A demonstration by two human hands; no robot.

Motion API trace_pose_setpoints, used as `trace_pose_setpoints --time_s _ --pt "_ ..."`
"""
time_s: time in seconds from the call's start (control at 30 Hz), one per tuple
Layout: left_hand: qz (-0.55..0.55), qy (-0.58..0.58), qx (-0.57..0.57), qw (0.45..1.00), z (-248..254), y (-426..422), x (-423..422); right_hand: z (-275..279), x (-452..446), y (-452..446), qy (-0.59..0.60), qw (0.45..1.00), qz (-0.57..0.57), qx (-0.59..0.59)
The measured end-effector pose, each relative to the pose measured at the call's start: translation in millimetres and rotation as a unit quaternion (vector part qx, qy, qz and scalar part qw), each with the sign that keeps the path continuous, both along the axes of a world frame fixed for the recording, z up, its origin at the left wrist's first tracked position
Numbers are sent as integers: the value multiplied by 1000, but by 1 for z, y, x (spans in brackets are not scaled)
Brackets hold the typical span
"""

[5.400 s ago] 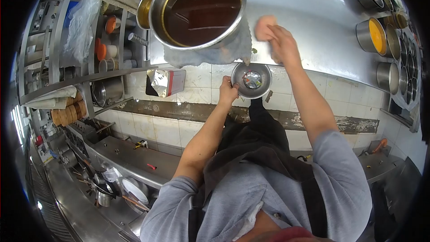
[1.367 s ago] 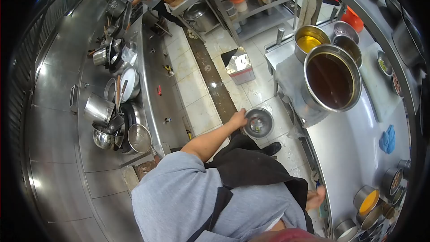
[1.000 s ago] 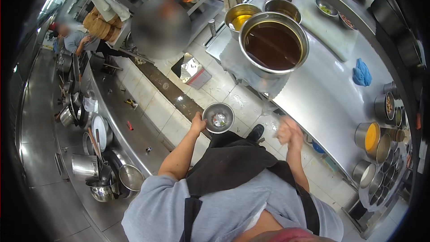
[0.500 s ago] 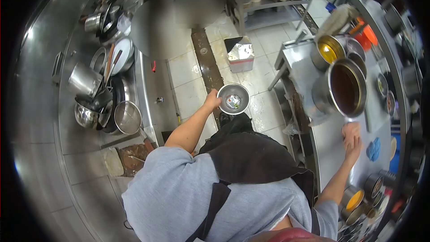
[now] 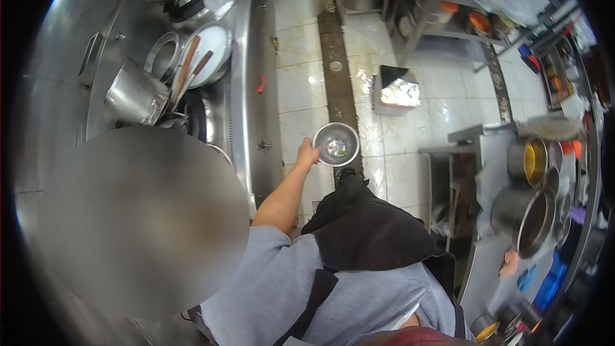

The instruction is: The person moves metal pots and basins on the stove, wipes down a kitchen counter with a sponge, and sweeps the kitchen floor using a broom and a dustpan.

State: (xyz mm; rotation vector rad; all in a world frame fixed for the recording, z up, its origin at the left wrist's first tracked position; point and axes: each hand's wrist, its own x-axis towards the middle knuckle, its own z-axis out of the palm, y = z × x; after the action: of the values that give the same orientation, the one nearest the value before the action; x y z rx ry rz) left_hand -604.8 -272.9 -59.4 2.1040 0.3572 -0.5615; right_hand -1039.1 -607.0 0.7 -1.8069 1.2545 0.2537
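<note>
- Left hand point(image 5: 308, 153) pinches the rim of the bowl point(image 5: 350, 137), held just to its right, scraps point(image 5: 336, 148) inside.
- Right hand out of view; grip can't be told.
- Box point(image 5: 398, 95) ahead of left hand.

Bright glare on metal and wet tiles, curved edges, grey blurred patches.

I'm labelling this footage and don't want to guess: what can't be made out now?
Head view: contents of the metal bowl, too small and shiny to name.
Head view: some fingers of the left hand, hidden by the bowl.
Head view: right hand, not clearly seen; perhaps behind the body.
Head view: pinkish item, too small.
Head view: whatever the big grey blur covers.
</note>
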Motion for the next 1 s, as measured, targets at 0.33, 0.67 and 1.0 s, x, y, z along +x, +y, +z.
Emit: trace_pose_setpoints --time_s 0.33,0.67,1.0 --pt "75 -34 -91 992 65 13 101 24 144 -52 -25 999 -48 -2" --pt "70 -120 -117 983 98 -13 169 -8 152 -54 84 987 102 -89" --pt "66 -20 -37 997 68 -11 168 19 253 -135 28 992 50 -115"
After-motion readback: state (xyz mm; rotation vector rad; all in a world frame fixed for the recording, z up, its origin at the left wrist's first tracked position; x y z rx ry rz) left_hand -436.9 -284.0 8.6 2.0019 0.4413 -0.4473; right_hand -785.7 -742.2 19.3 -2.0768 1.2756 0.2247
